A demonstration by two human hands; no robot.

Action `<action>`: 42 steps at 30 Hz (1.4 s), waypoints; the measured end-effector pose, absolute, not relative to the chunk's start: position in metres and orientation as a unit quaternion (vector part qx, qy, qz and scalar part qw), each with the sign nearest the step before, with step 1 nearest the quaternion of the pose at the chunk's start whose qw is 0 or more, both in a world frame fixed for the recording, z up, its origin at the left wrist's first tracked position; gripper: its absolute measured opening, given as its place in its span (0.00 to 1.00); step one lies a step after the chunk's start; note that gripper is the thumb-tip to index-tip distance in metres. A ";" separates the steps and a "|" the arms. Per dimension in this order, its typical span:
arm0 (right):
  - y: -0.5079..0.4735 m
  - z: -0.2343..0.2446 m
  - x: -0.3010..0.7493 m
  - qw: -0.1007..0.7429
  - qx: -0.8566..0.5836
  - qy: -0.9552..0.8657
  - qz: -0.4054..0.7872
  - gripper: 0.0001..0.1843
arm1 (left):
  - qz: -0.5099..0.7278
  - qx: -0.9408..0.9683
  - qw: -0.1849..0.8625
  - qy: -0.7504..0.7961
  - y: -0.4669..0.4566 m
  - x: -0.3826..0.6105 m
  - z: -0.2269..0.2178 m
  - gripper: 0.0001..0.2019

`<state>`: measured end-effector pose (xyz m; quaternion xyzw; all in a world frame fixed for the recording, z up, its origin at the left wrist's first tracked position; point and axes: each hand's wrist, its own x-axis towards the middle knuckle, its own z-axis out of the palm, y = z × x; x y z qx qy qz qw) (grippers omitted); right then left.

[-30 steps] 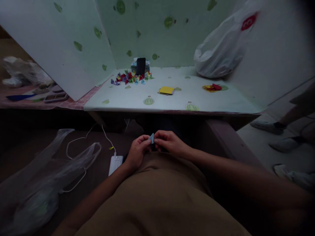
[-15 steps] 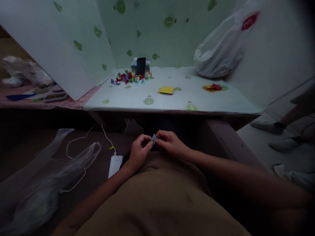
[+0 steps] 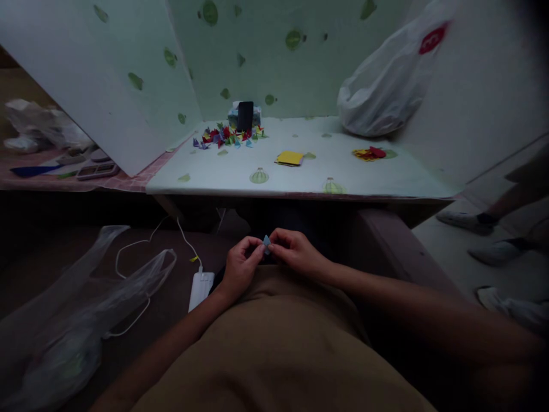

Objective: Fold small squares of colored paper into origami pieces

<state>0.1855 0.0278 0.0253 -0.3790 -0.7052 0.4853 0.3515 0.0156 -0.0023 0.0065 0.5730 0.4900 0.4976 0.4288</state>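
A small light-blue folded paper piece (image 3: 266, 242) sits between my two hands, held low over my lap below the table edge. My left hand (image 3: 240, 268) pinches it from the left with curled fingers. My right hand (image 3: 295, 252) pinches it from the right with thumb and fingertips. On the table (image 3: 377, 177) above lie a pile of several coloured folded paper pieces (image 3: 225, 136), a yellow paper stack (image 3: 290, 158) and red and yellow scraps (image 3: 371, 153).
A dark phone (image 3: 245, 116) leans on a tissue box at the back. A white plastic bag (image 3: 381, 91) rests at the back right. A power bank (image 3: 201, 288) with a white cable and clear plastic bags (image 3: 81, 309) lie at my left. Another person's feet (image 3: 467, 222) stand at the right.
My hands have shifted slightly around the blue paper piece, which now shows smaller between the fingertips. Everything else is as before.
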 end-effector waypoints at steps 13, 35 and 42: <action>0.031 0.028 0.188 0.359 -0.352 -0.687 0.525 0.09 | 0.540 0.545 0.453 0.454 -0.004 0.015 0.006 0.06; 0.026 0.034 0.189 0.370 -0.328 -0.782 0.379 0.04 | 0.540 0.526 0.472 0.458 -0.004 0.013 0.007 0.08; 0.024 0.033 0.187 0.382 -0.322 -0.796 0.341 0.05 | 0.541 0.564 0.427 0.455 -0.005 0.013 0.012 0.05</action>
